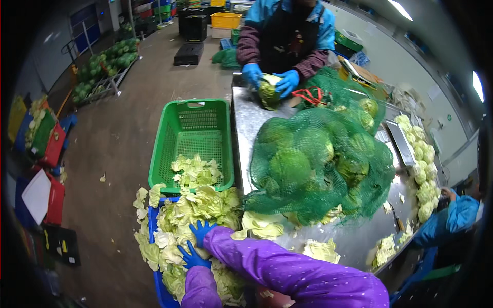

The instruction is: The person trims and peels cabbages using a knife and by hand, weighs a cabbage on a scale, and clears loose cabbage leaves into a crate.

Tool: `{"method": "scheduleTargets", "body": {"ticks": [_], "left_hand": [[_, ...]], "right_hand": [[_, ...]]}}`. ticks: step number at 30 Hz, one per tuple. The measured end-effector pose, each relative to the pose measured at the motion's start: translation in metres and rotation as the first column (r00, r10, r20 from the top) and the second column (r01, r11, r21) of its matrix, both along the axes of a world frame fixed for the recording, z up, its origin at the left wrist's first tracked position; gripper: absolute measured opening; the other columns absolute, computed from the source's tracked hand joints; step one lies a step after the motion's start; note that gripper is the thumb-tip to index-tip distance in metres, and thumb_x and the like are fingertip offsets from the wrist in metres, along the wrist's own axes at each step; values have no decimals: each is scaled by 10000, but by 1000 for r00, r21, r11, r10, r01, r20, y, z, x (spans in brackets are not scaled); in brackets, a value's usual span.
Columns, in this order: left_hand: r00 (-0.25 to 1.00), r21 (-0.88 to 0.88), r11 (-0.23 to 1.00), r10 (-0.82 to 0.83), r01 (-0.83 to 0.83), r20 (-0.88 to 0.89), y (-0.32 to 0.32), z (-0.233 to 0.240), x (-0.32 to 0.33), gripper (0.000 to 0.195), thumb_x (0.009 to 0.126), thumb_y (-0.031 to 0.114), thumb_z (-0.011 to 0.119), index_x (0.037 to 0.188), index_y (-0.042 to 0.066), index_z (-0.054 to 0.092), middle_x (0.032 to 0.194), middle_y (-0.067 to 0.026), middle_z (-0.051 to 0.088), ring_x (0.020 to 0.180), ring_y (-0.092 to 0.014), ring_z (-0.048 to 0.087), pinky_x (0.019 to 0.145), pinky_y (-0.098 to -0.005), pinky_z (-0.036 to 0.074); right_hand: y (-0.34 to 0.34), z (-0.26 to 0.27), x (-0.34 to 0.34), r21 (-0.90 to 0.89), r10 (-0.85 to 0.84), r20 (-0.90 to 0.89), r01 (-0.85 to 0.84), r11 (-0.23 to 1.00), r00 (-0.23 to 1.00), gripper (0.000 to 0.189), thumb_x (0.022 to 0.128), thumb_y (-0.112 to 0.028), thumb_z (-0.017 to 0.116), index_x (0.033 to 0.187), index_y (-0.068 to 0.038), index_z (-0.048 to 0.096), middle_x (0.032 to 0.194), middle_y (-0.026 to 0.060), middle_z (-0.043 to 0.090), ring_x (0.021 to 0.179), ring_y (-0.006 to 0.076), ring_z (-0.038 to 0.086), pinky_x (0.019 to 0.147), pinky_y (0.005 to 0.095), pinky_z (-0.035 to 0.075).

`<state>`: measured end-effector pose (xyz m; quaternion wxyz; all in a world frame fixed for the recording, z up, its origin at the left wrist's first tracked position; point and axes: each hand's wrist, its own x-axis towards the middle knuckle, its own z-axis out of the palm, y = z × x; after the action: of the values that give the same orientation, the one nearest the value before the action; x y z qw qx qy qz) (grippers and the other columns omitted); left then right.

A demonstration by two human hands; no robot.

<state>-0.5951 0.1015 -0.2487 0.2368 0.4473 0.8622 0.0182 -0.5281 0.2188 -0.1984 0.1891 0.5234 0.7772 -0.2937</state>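
Note:
Both of my hands wear blue gloves and rest with fingers spread on a heap of loose cabbage leaves (169, 256). My left hand (195, 258) presses on the pile from below. Just above it, my right hand (203, 232) lies flat on the leaves, its purple sleeve reaching across from the right. The leaves overfill a blue crate (153, 221) and hang over its left side. Behind it stands a green plastic basket (192, 144), with leaves (198, 171) at its near end.
A green mesh sack of cabbages (319, 165) lies on the steel table (244, 134). Opposite, a co-worker's gloved hands (287, 82) hold a cabbage (269, 90). Trimmed cabbages (423, 165) line the table's far right, near a knife (396, 219) and another person's blue sleeve (448, 221).

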Motion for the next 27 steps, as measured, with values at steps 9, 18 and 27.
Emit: {"method": "scheduleTargets", "body": {"ticks": [9,18,27], "left_hand": [[1000,69,998,4,-4,1,0,31,9,1256,498,251,837,1412,335,-21,1476,-118,-107,1339,-381,110,983,-574,273],[992,-180,979,-104,90,-66,12,55,-12,1247,440,524,811,1414,290,69,1458,-219,-10,1289,-451,211,1015,-504,288],[906,826,556,-298,-91,300,84,218,136,451,747,46,676,1173,31,528,1120,-84,559,1020,-168,517,884,-293,409]], "right_hand": [[-109,133,191,-306,-250,-699,36,951,670,582,850,-404,558,1296,-59,414,1205,199,524,1096,302,528,939,365,398],[-236,162,553,174,-576,-745,931,320,337,327,817,-73,590,1129,15,547,1024,116,612,931,174,566,855,285,431],[-350,77,808,652,-898,-268,752,98,350,621,781,-267,630,1275,18,385,1234,247,443,1129,383,450,929,414,376]]}}
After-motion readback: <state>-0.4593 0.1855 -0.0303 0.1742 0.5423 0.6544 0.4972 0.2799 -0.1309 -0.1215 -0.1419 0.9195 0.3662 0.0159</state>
